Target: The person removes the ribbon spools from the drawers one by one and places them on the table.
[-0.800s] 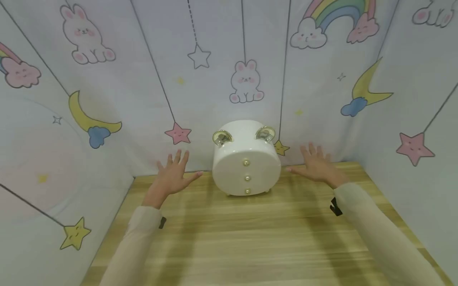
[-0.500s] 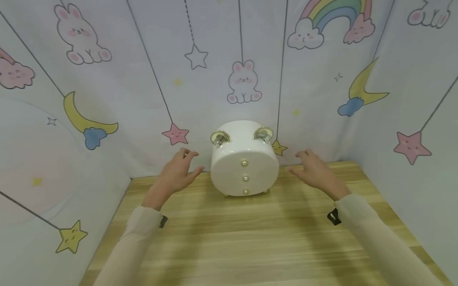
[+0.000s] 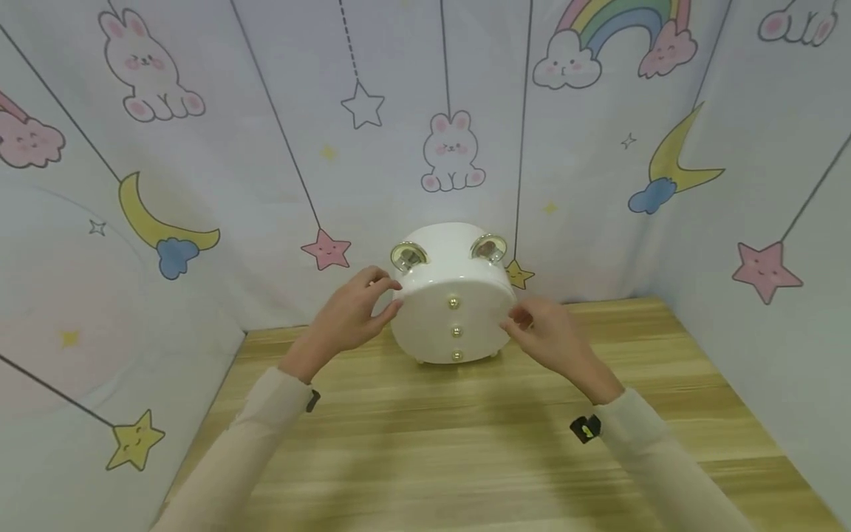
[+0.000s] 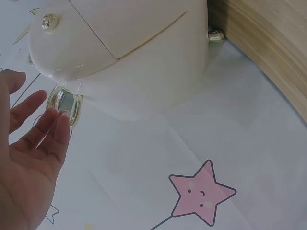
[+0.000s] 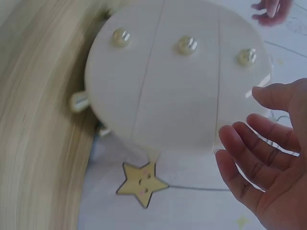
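A white oval drawer box stands on short gold feet against the backdrop. Two gold-rimmed ears top it, and three gold knobs run down its front; seams between the drawers show in the right wrist view. My left hand is at the box's upper left edge, fingers loosely bent; its fingertips overlap an ear in the left wrist view. At the right edge of the front, my right hand has thumb and fingers apart, nothing between them, as the right wrist view shows.
The box sits near the back of a wood-grain table. A pale cloth backdrop printed with rabbits, stars and moons rises behind and on both sides. Dark wrist cameras hang under the sleeves.
Both hands have come inward from either side to the edges of the box. Their fingers, spread straight at first, are now bent. The box has stayed in place.
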Action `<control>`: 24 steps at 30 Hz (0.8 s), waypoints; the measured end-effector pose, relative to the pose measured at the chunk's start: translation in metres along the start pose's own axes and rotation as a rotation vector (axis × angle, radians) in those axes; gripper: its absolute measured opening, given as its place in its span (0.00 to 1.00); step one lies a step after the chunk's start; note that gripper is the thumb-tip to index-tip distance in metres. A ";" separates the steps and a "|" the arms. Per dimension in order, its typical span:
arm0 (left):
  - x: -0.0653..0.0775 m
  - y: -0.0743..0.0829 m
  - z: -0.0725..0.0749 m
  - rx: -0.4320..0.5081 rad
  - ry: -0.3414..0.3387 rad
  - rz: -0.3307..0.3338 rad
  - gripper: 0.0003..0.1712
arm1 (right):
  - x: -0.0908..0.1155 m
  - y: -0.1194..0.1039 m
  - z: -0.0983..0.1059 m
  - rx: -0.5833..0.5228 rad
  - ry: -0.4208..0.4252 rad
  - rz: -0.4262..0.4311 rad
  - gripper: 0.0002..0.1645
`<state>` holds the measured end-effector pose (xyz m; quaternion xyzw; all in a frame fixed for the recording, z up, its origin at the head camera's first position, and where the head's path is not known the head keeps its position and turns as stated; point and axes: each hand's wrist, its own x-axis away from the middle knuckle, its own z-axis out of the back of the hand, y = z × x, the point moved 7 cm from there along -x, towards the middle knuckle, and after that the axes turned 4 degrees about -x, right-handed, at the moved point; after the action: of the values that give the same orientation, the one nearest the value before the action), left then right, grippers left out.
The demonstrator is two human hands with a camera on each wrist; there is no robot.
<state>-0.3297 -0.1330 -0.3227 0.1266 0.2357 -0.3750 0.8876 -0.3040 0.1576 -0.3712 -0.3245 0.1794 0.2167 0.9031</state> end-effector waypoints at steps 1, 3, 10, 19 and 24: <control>-0.002 0.001 0.000 -0.004 -0.008 -0.009 0.14 | 0.000 -0.005 -0.002 -0.004 0.015 0.019 0.10; -0.005 0.002 -0.001 -0.010 -0.030 -0.018 0.17 | -0.002 -0.016 -0.007 -0.008 0.038 0.059 0.09; -0.010 0.001 -0.007 -0.027 -0.143 -0.035 0.25 | -0.007 -0.041 -0.028 -0.026 0.066 0.120 0.08; -0.023 0.002 -0.016 -0.065 -0.215 -0.066 0.31 | -0.022 -0.058 -0.040 0.025 0.152 0.171 0.16; -0.029 0.001 -0.022 -0.074 -0.277 -0.044 0.33 | -0.024 -0.063 -0.045 0.037 0.259 0.248 0.15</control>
<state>-0.3531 -0.1060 -0.3263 0.0356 0.1271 -0.3995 0.9072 -0.3008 0.0774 -0.3603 -0.3085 0.3370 0.2793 0.8445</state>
